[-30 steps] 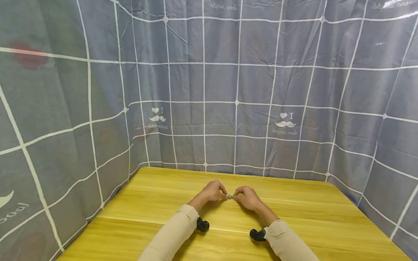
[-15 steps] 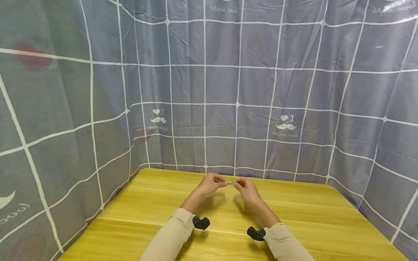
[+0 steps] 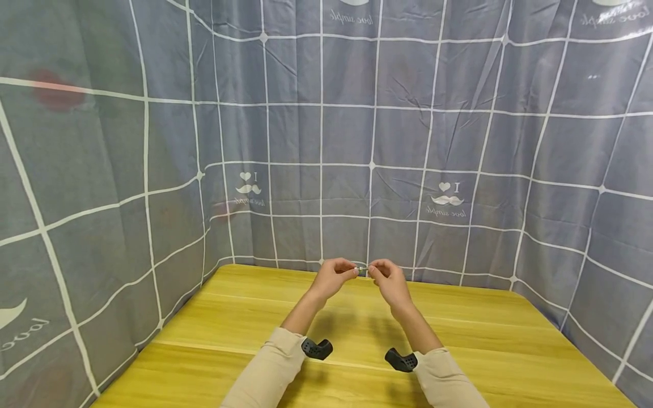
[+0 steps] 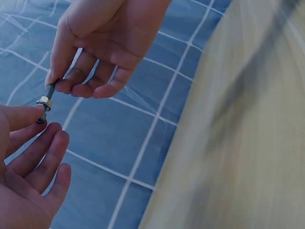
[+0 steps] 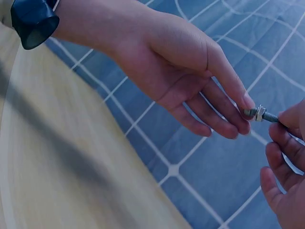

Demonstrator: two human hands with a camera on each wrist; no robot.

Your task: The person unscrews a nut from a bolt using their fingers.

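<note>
A small metal bolt [image 3: 361,268] is held level between both hands, above the far edge of the table. My left hand [image 3: 329,280] pinches one end, which looks like the head, between thumb and forefinger. With thumb and forefinger my right hand [image 3: 391,285] pinches the opposite, threaded end. On the shank between them sits a nut [image 5: 259,113], with what looks like a washer beside it. Bare thread [image 4: 50,90] shows between the nut and the right fingertips. The other fingers of both hands are loosely bent and off the bolt. The fingertips cover both bolt ends.
Below lies a yellow wood-grain table [image 3: 245,323]. A grey curtain with white grid lines [image 3: 347,187] hangs behind and at both sides, close to the table's far edge. Black wrist mounts [image 3: 317,349] stick out from the beige sleeves [image 3: 267,368].
Both hands have risen from near the tabletop and moved away from me, carrying the bolt to the table's far edge. Each keeps its pinch. The head view has tilted up slightly.
</note>
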